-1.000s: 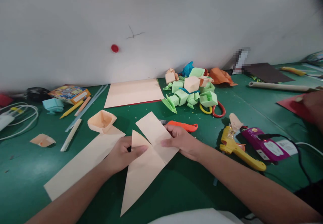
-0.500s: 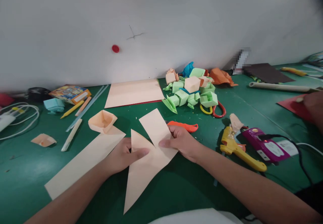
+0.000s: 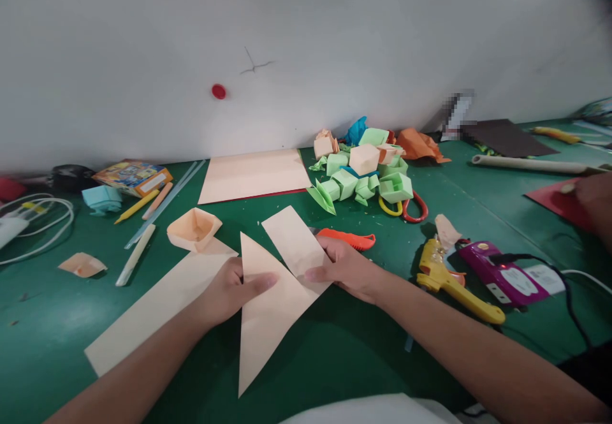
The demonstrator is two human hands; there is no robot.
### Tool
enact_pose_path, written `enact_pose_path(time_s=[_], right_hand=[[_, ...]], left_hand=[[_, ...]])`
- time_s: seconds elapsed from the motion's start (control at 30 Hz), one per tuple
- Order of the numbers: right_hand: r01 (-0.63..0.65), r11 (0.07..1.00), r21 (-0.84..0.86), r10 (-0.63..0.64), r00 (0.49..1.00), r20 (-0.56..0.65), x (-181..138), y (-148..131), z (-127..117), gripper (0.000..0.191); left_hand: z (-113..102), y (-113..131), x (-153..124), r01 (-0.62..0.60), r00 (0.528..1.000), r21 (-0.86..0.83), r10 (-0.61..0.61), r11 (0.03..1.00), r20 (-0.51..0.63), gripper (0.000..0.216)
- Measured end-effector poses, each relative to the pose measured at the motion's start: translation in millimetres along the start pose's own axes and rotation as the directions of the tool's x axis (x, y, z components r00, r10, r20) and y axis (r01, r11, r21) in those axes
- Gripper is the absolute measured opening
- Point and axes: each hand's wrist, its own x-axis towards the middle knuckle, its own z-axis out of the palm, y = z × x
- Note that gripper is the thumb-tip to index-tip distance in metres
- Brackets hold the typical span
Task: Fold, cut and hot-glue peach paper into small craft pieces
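"Upper ends of the peach paper [image 3: 282, 293] have shifted left since the earlier frame."
"How does it look?"
"Creased, a sharp triangle [image 3: 262, 319] beside a straight strip [image 3: 292, 236], with a gap between their upper ends."
"And the hands?"
"It lies between them: the left hand [image 3: 234, 290] pinches the triangle, the right hand [image 3: 347, 272] the strip. Just beyond lies an orange-handled tool [image 3: 347, 238]."

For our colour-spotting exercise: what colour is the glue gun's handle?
The glue gun's handle is yellow, seen best in the head view.
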Motion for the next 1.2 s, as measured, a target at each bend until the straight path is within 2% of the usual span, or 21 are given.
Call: enact_pose_path(time_s=[0.07, 0.23, 0.33, 0.57, 0.63, 0.73, 0.8, 0.87, 1.1, 1.2], right_hand=[[0.003, 1.000, -0.026, -0.003, 1.000, 0.008, 0.6, 0.9, -1.2, 0.044], [0.062, 0.998, -0.004, -0.062, 0.991, -0.120, 1.1, -0.2, -3.6, 0.046], [0.102, 0.994, -0.033, -0.106, 0.982, -0.158, -1.5, -4.8, -6.5, 0.046], [0.071, 0.942, -0.327, -0.127, 0.980, -0.152, -5.2, -12.7, -10.6, 0.040], [0.054, 0.879, -0.474, -0.132, 0.982, -0.134, -6.1, -14.1, -9.2, 0.043], [0.002, 0.707, -0.707, -0.173, 0.970, -0.170, -8.5, -15.4, -6.7, 0.057], [-0.020, 0.611, -0.791, -0.204, 0.962, -0.182, -10.0, -15.4, -5.9, 0.062], [-0.012, 0.569, -0.823, -0.219, 0.962, -0.165, -10.6, -14.7, -6.2, 0.063], [0.023, 0.569, -0.822, -0.242, 0.960, -0.140, -7.9, -7.9, -11.4, 0.060], [0.037, 0.599, -0.800, -0.252, 0.957, -0.145, -7.7, -7.9, -11.5, 0.057]], left_hand=[[0.0, -0.2, 0.3, 0.010, 1.000, -0.027, -0.010, 1.000, -0.013, 0.043], [-0.4, -3.0, -0.3, 0.033, 0.999, -0.060, -0.035, 0.998, -0.028, 0.046], [-0.4, -2.9, -1.9, 0.047, 0.998, -0.061, -0.050, 0.997, -0.037, 0.045], [-0.1, -2.8, -1.4, 0.001, 0.998, -0.068, -0.005, 0.998, -0.060, 0.042], [-0.2, -3.0, -1.2, -0.004, 0.997, -0.024, 0.002, 1.000, -0.080, 0.044], [0.5, -2.0, -2.2, -0.064, 0.985, 0.034, 0.069, 0.997, -0.156, 0.053], [1.9, -0.5, -3.0, -0.112, 0.973, 0.030, 0.116, 0.993, -0.202, 0.063], [3.6, 0.9, -2.9, -0.135, 0.963, 0.006, 0.133, 0.991, -0.233, 0.068], [8.4, 1.8, -0.2, -0.223, 0.895, 0.036, 0.220, 0.974, -0.388, 0.082], [9.1, 1.2, -1.7, -0.232, 0.885, 0.053, 0.233, 0.971, -0.404, 0.079]])
